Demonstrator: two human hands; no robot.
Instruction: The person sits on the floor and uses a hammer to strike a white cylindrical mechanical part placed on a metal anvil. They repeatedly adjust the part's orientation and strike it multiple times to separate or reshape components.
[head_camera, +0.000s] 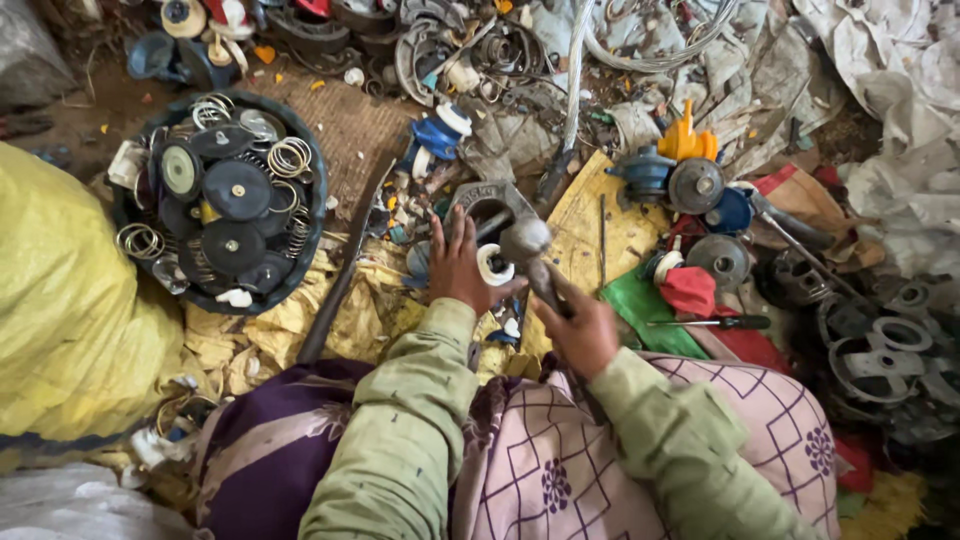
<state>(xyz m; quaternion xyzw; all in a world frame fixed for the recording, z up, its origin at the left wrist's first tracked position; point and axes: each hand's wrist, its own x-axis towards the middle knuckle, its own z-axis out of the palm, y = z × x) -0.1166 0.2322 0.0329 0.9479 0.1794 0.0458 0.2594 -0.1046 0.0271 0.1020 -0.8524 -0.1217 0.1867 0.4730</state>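
from the head view, the person is sitting on the floor among scrap parts, both green sleeves reaching forward over a patterned pink cloth on the lap. the right hand is closing around the handle of a hammer, whose grey metal head is hanging just above centre of the frame. the left hand is lying flat with fingers spread, pressing on a small part with a white ring that is sitting against a grey metal bracket, right under the hammer head.

judging by how things are lying, the breaking-apart work looks well under way but far from over. at upper left a round black tub is already holding many dark discs, springs and wire rings, seemingly sorted. at right and upper centre, whole assemblies are still waiting: blue and grey round units, an orange plastic piece, grey wheels. a screwdriver is lying on the red and green cloth at right, well apart from either hand. a big yellow sack is filling the left edge.
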